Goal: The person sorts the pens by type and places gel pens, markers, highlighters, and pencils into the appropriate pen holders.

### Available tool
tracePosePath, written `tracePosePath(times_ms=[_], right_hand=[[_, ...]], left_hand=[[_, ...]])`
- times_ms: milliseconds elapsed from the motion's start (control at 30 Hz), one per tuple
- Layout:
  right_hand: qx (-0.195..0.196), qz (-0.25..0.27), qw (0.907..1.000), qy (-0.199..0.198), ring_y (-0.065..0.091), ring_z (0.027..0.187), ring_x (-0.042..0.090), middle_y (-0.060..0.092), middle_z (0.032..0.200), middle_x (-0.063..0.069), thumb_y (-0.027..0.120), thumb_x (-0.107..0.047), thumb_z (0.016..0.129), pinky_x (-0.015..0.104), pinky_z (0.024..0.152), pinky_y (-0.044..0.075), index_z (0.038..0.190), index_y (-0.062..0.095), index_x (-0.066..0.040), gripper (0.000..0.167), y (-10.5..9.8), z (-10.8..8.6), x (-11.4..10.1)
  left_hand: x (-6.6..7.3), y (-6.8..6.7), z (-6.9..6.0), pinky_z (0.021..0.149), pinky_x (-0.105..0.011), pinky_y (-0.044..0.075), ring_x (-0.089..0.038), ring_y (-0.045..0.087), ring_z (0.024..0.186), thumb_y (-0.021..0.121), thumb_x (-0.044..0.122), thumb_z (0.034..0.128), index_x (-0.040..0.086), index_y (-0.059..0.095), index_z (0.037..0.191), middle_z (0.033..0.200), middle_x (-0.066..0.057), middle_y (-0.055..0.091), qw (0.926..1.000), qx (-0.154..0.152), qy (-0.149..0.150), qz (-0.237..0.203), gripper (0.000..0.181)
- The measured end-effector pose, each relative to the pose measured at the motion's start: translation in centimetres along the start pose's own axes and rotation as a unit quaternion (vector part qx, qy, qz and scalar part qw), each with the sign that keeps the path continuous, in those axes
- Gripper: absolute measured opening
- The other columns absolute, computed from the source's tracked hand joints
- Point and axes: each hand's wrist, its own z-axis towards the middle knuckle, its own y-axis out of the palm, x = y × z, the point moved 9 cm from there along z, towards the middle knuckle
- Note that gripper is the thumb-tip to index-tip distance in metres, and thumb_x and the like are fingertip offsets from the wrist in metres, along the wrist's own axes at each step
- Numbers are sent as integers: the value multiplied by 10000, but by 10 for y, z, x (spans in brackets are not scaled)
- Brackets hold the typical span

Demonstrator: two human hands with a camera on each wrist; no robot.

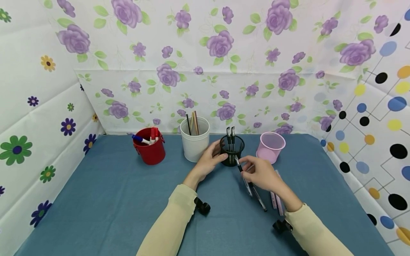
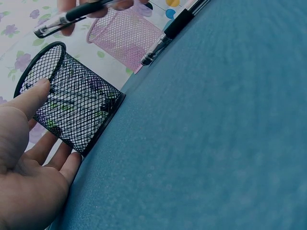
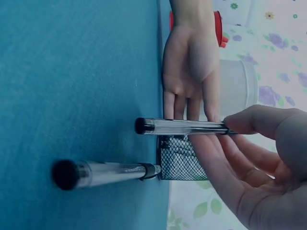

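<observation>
My left hand (image 1: 208, 160) holds a black mesh pen cup (image 2: 76, 91) from its left side, with the thumb against the mesh and the fingers around the lower wall. Two black-capped pens (image 1: 230, 137) stand in that cup. Between thumb and fingers, my right hand (image 1: 261, 172) pinches a clear-barrelled gel pen (image 3: 187, 127), tilted just in front of the cup, its black end towards the rim. Another gel pen (image 3: 110, 173) lies on the blue cloth below that hand. Pinkish pens (image 1: 277, 202) lie by the right forearm, partly hidden under it.
A red cup (image 1: 152, 153) with red and blue markers stands at the left. Beside it is a white bucket (image 1: 195, 147) holding several thin pencils. Right of the black cup stands a pink mesh cup (image 1: 270, 147). Patterned cloth walls enclose the blue tabletop (image 1: 128, 206).
</observation>
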Motion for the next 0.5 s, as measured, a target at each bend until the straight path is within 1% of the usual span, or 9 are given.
tracePosePath(times_ms=[133,233,400,500], right_hand=[[238,137,9996,110,713,817,155,713,1013,51,763,-105,975,338,701,620,1355,685,-71,389,-10,4,2],[438,218,9988,51,724,827,177,717,1016,67,763,-98,976,355,720,630,1358,680,-60,393,-18,7,0],[788,216,9966,-54,737,868,199,732,1017,65,755,-100,990,392,754,634,1364,686,-83,382,-31,9,-3],[889,269,9957,-47,736,891,216,725,1035,72,745,-113,1000,406,752,630,1378,681,-92,384,-36,11,-3]], left_hand=[[-1,0,0,1248,-442,378,-262,396,1547,679,248,1072,260,353,1661,1662,-71,429,10000,-23,-9,-4,673],[-1,0,1,1249,-443,377,-261,397,1547,682,251,1070,258,351,1662,1661,-71,430,10000,-20,-9,-3,677],[-1,0,1,1246,-439,381,-254,397,1546,684,261,1069,259,342,1665,1662,-63,427,10000,-31,-30,-41,687],[-1,1,1,1248,-444,378,-256,388,1552,684,263,1069,256,333,1668,1668,-64,417,10000,-43,-37,-43,695]])
